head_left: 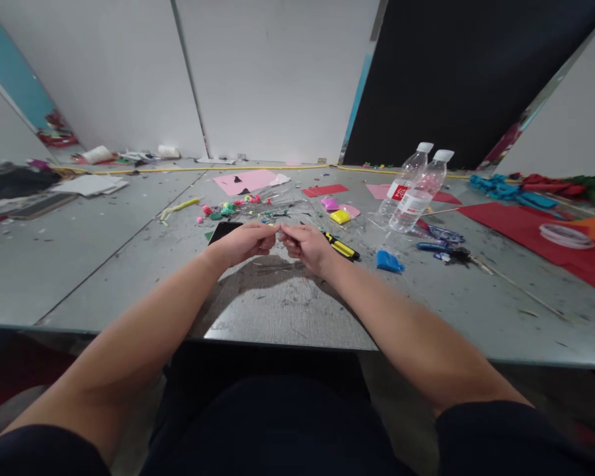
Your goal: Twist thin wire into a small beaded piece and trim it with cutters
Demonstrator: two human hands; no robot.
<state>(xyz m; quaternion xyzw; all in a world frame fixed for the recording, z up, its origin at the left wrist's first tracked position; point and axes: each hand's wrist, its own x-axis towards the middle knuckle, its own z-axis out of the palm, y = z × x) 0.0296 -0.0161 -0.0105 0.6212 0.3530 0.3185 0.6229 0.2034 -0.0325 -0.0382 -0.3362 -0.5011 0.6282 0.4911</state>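
Facing each other above the grey table (287, 320), the left hand (250, 242) and the right hand (306, 247) are held with fingers curled inward and fingertips brought close together; whether anything thin is pinched between them cannot be told. On the table just below the hands, a few thin strands (277, 267) are seen lying loose; beside the right hand a yellow and black cutter (344, 247) is placed, partly covered by that hand; by the left hand a flat black object (224, 231) is partly hidden. Beyond the hands, small coloured pieces (228, 209) are scattered; a pink packet (329, 204) and a yellow packet (340, 217) are laid near each other, while a blue packet (389, 262) is set nearer the right forearm. Two clear bottles (412, 201) with white caps are stood upright farther right; a blue-handled tool (432, 247) is left on the tabletop near them; a clear ring (566, 236) is rested on red paper (515, 225) at the far right.
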